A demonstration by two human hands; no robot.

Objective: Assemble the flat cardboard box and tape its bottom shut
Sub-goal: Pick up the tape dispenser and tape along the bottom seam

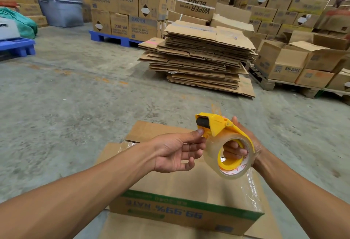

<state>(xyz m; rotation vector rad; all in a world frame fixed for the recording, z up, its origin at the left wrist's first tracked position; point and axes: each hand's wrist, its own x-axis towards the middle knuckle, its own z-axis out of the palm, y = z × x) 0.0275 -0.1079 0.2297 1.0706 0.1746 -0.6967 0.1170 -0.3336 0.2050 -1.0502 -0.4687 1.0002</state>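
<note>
The right hand (pixel 238 149) grips the tape dispenser (pixel 225 144) through its core; the left hand (pixel 178 151) pinches at its cutter end, above the box (pixel 181 197) on the floor (pixel 75 106). Risk: the clear tape end could slip back onto the roll, or a finger could catch the blade.

The cardboard box (pixel 181 212) at six o'clock shows upside-down blue print, "99.99% RATE", on its near side under a green band. At twelve o'clock, stacked cartons (pixel 126 0) read "KB-3033" and "MULTI-PURPOSE FOAM CLEANER", some inverted. At one o'clock an open carton (pixel 196 4) bears upside-down "WIPER BLADE". At three o'clock a carton on a pallet (pixel 284 68) reads "KB-2041" and "RATE". Red lettering inside the tape roll (pixel 230 170) is too blurred to read.
</note>
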